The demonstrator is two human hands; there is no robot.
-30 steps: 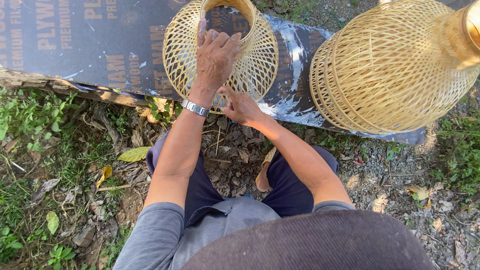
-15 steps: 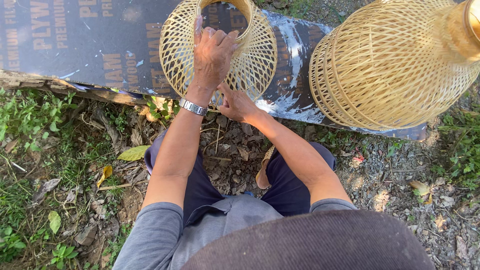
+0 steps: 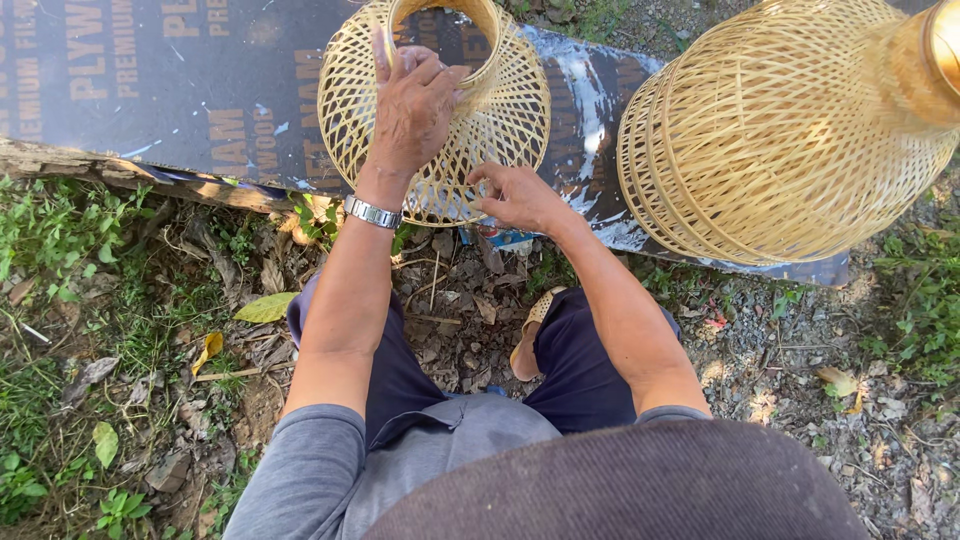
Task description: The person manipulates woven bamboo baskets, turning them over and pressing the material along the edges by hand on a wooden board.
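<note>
On the far left lies a dark plywood board (image 3: 150,100) w/ pale print on it, flat on the ground; it serves as a work surface, we think, bc both baskets stand on it and not in the dirt. Near to us on the left are grass, dry leaves and one yellow leaf (image 3: 265,307).

Next comes our left hand (image 3: 415,100), w/ a metal wristwatch (image 3: 372,212) on the wrist. The hand lies over the top of the small woven basket (image 3: 500,120), fingers spread and curved around the neck ring, pressing down. We judge it is there to keep the basket steady, so it does not turn while the other hand works. It is a loose hold on the basket, not a closed fist.

The small basket is in the middle far part of the scene, standing on the near edge of the board, its open neck up toward us.

Our right hand (image 3: 515,195) is at the lower wall of this basket, on its near right side. Thumb and fingertips are pinched together on the weave, prob. on a strip; the strip itself is too thin to see.

On the far right stands a large woven basket (image 3: 790,140), same shape, apart from both hands. Nobody touches it.
</note>
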